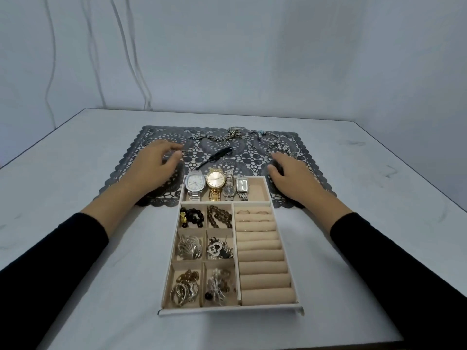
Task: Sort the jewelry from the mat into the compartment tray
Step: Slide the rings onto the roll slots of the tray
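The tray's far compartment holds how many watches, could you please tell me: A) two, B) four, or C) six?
B: four watches lie side by side in the far compartment of the tray, and there is spare room to their right.

Bare table (101, 286) flanks the tray (227, 310) on both sides; watches (216, 183) line its far end, bordering the mat (252, 157).

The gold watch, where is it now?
Head view: the gold watch lies in the far compartment of the tray, second from the left, between the square silver watch and the small dark-faced watch.
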Available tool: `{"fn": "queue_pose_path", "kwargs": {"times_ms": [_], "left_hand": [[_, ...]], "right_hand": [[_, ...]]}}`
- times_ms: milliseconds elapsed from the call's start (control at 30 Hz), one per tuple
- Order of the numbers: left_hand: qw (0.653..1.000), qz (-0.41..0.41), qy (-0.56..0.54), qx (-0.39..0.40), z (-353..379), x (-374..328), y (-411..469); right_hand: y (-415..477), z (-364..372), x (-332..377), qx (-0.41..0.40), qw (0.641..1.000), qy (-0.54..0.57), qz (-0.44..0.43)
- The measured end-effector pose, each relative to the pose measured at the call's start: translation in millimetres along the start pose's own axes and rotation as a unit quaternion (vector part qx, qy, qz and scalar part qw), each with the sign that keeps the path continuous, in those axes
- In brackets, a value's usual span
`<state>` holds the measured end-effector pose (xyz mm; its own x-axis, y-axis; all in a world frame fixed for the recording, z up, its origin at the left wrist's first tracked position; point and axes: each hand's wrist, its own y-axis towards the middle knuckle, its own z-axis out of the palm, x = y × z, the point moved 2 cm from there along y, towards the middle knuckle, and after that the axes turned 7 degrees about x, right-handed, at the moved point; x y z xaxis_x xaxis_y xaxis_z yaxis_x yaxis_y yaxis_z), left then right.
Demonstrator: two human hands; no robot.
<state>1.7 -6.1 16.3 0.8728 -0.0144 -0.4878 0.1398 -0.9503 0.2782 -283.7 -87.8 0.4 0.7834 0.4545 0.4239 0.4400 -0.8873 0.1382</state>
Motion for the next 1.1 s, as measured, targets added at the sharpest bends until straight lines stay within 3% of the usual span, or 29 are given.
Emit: {"fn": "queue_pose_path", "kwargs": {"times_ms": [200, 600, 1100], "left_hand": [[0.997, 0.0, 0.061, 0.047, 9, 12, 27], [0.998, -0.017, 0.038, 0.041, 8, 17, 54], [0.995, -0.043, -0.018, 0.087, 8, 28, 68]], "right_hand": [[34, 7, -1, 0.027, 0.998, -0.05, -0.003], [62, 3, -11, -0.075, 0.997, -0.003, 0.034], [80, -10, -8, -0.002, 0.997, 0.008, 0.078]]}}
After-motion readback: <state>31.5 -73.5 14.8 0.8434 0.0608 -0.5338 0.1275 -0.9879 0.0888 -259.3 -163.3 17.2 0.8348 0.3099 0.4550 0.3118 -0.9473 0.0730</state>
